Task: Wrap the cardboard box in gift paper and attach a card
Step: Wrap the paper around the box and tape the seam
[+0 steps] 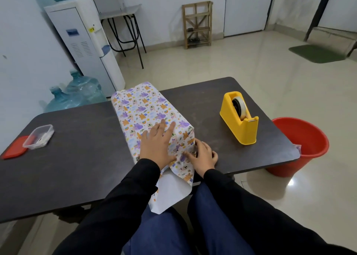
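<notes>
At the left edge of the frame, a red lid (pixel 14 147) lay on the dark table (pixel 77 167). A clear plastic tub (pixel 38 137) sat just beside it. In the middle of the frame stood the cardboard box (pixel 146 108), covered in gift paper (pixel 179 195) with little animals on it. A loose flap of the paper hung over the near table edge, white side up. The left hand (pixel 157 144) lay flat on top of the box, fingers straight, pressing the paper down. The right hand (pixel 202 156) was at the box's near right corner. Its thumb touched the paper, but I could not tell if its fingers held any. To the right stood a yellow tape holder (pixel 239 123). At the right edge was a red bucket (pixel 305 144) on the floor.
</notes>
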